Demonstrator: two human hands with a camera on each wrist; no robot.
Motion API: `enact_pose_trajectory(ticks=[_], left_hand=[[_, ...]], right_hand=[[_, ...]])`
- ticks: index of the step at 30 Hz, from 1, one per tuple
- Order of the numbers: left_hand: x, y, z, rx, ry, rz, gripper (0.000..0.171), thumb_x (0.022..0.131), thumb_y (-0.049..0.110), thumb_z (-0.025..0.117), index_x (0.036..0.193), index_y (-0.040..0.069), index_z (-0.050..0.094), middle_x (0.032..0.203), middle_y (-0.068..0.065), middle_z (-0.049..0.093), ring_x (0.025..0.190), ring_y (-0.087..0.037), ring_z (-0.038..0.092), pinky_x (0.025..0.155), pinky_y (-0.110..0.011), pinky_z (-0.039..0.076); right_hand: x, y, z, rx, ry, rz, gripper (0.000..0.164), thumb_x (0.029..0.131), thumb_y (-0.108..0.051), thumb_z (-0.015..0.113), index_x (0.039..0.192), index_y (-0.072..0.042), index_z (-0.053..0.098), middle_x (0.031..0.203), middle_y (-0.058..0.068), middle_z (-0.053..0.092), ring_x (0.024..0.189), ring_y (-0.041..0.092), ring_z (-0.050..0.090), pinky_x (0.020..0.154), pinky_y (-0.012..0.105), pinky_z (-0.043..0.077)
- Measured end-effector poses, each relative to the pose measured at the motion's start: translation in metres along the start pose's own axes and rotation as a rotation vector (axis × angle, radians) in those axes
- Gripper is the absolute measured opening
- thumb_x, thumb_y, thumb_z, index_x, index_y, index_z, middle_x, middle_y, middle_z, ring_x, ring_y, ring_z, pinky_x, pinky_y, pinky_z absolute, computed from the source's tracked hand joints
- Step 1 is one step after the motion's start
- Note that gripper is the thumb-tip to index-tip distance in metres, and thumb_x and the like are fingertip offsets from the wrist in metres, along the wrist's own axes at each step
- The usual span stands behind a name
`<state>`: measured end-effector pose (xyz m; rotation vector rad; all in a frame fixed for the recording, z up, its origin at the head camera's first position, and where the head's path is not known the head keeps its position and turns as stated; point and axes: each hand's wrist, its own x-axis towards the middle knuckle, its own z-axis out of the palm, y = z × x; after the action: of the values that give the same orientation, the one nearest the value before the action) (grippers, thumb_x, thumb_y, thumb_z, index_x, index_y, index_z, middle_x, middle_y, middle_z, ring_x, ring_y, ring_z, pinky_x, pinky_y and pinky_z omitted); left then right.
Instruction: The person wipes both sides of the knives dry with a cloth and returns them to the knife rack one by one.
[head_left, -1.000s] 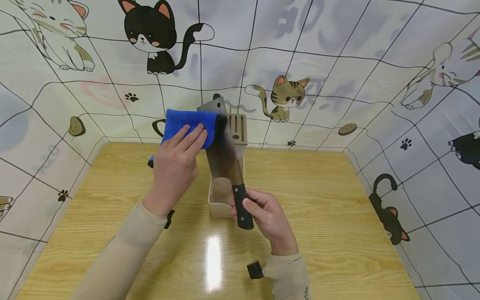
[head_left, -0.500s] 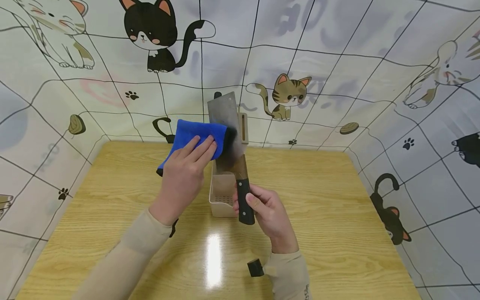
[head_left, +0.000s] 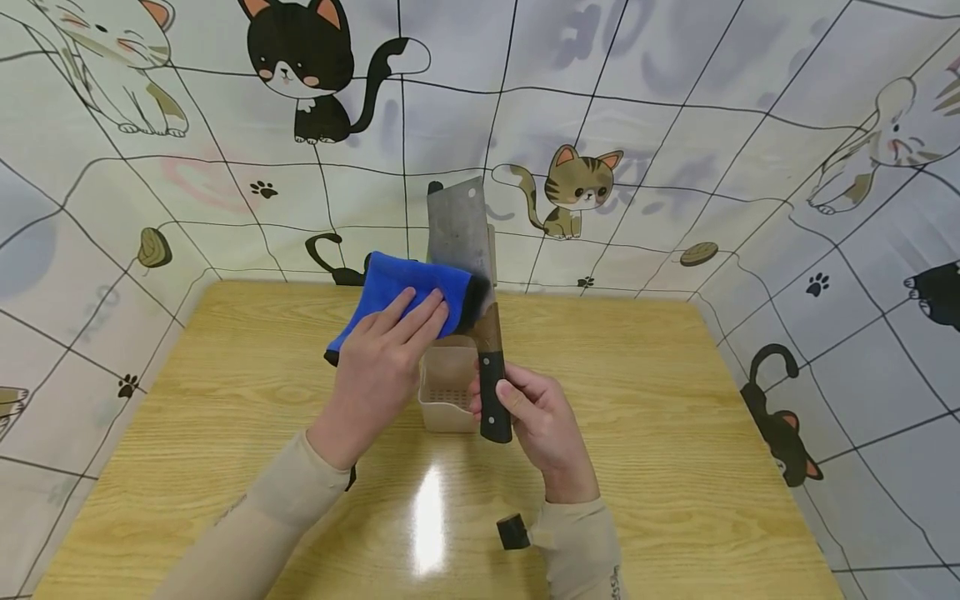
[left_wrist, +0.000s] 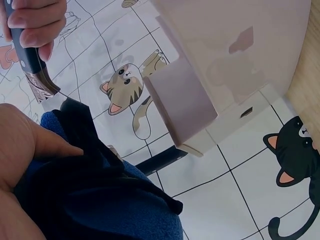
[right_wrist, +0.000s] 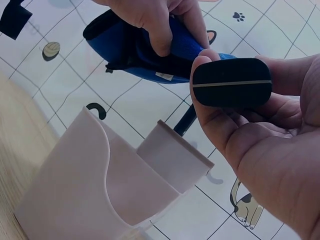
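A cleaver stands nearly upright, blade up, with a broad grey blade and a riveted black handle. My right hand grips the handle, thumb across its side; its butt end faces the camera in the right wrist view. My left hand pinches a blue cloth with black edging around the blade's lower part. Its fingers lie stretched over the cloth in the head view, while the left wrist view shows the thumb on the other side. The cloth hides the blade's middle and lower part.
Behind the cleaver, a beige plastic holder with a perforated floor stands on the wooden table. A dark handle shows behind the holder's raised section. A cat-printed cloth wall encloses the back and sides.
My left hand has slid the cloth down the blade and rightward toward the handle, baring the upper blade. The cleaver has turned more upright; my right hand stays almost in place.
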<state>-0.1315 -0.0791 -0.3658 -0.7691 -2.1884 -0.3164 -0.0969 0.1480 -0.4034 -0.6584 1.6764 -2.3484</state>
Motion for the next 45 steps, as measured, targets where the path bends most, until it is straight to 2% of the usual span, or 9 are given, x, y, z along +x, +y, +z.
enact_pose_trajectory(ticks=[3,12,15,20,29,38,45], left_hand=[[0.000,0.001,0.001,0.005,0.007,0.001,0.053,0.083,-0.014,0.068,0.132,0.006,0.072,0.134,-0.010,0.070,0.123,-0.038,0.066,0.088,-0.049,0.060],[0.006,-0.006,0.002,0.001,0.062,-0.036,0.050,0.088,-0.015,0.057,0.131,0.006,0.072,0.133,-0.011,0.070,0.122,-0.039,0.067,0.081,-0.050,0.061],[0.009,-0.009,0.000,0.007,0.071,-0.045,0.050,0.089,-0.015,0.055,0.131,0.005,0.072,0.133,-0.012,0.070,0.121,-0.040,0.067,0.080,-0.051,0.061],[0.012,-0.010,-0.002,0.009,0.081,-0.048,0.050,0.090,-0.015,0.053,0.131,0.005,0.072,0.133,-0.012,0.070,0.121,-0.040,0.067,0.079,-0.052,0.061],[0.011,0.003,-0.002,-0.014,0.021,0.030,0.048,0.089,-0.012,0.065,0.133,0.005,0.070,0.136,-0.011,0.069,0.124,-0.037,0.066,0.090,-0.050,0.060],[0.005,0.012,-0.005,-0.024,-0.048,0.023,0.053,0.086,-0.009,0.073,0.137,0.006,0.067,0.139,-0.010,0.066,0.129,-0.036,0.063,0.092,-0.048,0.059],[0.000,0.013,-0.005,-0.029,-0.024,0.021,0.060,0.080,-0.013,0.072,0.137,0.005,0.067,0.140,-0.010,0.066,0.127,-0.036,0.064,0.090,-0.047,0.060]], right_hand=[[0.000,0.000,-0.001,-0.001,-0.009,-0.007,0.032,0.109,-0.001,0.043,0.131,0.017,0.056,0.105,0.007,0.070,0.090,0.014,0.071,0.082,0.031,0.062],[-0.002,0.000,0.002,-0.001,-0.015,0.030,0.027,0.108,-0.002,0.045,0.126,0.003,0.064,0.105,0.011,0.068,0.090,0.017,0.069,0.083,0.031,0.061],[-0.002,0.001,0.002,-0.003,-0.027,0.027,0.026,0.107,-0.002,0.046,0.124,0.005,0.064,0.105,0.011,0.068,0.090,0.017,0.069,0.083,0.033,0.062],[-0.002,0.004,0.004,0.003,-0.050,0.007,0.027,0.107,0.000,0.045,0.126,0.013,0.060,0.106,0.010,0.068,0.091,0.016,0.069,0.084,0.034,0.062],[0.001,0.004,0.010,0.000,0.001,0.015,0.028,0.108,-0.002,0.045,0.127,0.014,0.058,0.103,0.008,0.069,0.089,0.015,0.069,0.082,0.030,0.062],[0.002,0.007,0.009,-0.018,0.004,-0.015,0.032,0.109,-0.003,0.044,0.128,0.020,0.055,0.104,0.007,0.071,0.089,0.014,0.072,0.081,0.031,0.063],[0.002,0.005,0.010,-0.023,0.008,-0.027,0.035,0.109,-0.005,0.045,0.130,0.022,0.053,0.106,0.008,0.071,0.089,0.014,0.072,0.081,0.031,0.063]])
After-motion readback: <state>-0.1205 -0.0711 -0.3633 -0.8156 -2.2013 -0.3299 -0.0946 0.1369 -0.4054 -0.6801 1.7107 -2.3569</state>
